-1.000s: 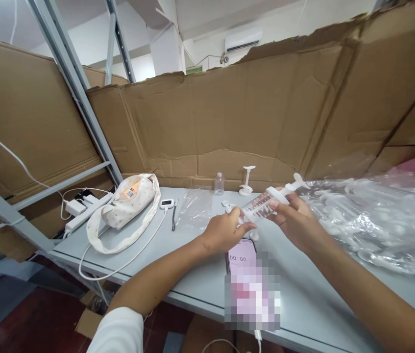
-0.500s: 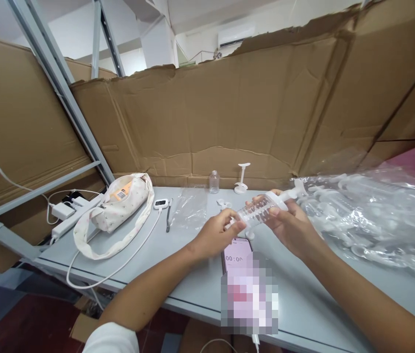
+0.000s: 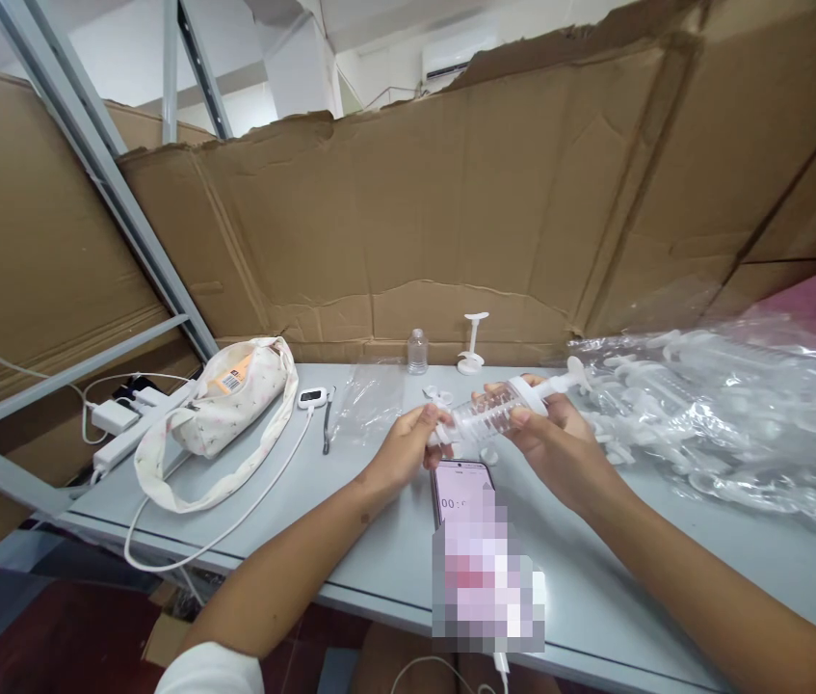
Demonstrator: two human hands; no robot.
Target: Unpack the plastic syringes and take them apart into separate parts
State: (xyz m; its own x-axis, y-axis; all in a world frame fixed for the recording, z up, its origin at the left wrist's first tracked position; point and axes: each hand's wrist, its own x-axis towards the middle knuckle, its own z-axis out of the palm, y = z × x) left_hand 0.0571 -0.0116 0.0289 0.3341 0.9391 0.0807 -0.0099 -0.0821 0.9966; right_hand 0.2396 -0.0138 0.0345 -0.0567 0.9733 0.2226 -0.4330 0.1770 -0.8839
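Note:
My right hand (image 3: pixel 556 439) is wrapped around a large clear plastic syringe (image 3: pixel 492 413) near its white collar. Tilted, its white plunger points up to the right, and dark markings run along the barrel. At the lower left end, the fingers of my left hand (image 3: pixel 411 445) are closed on a pale tip that they partly hide. Just behind lie a small white winged piece (image 3: pixel 437 395) and, below the barrel, a small white round piece (image 3: pixel 488 454). A white plunger (image 3: pixel 475 345) stands upright at the back beside a small clear bottle (image 3: pixel 417 353).
A clear bag full of white plastic parts (image 3: pixel 732 424) covers the table's right side. A phone (image 3: pixel 461 487) with a timer lies in front. At left are a flat plastic bag (image 3: pixel 371 400), a small device (image 3: pixel 312 397) on a cable, and a cloth bag (image 3: pixel 241 400). Cardboard (image 3: pixel 393 222) walls the back.
The syringe and both hands have shifted slightly left. My left hand's fingers have turned around the tip end. The whole view has moved a little.

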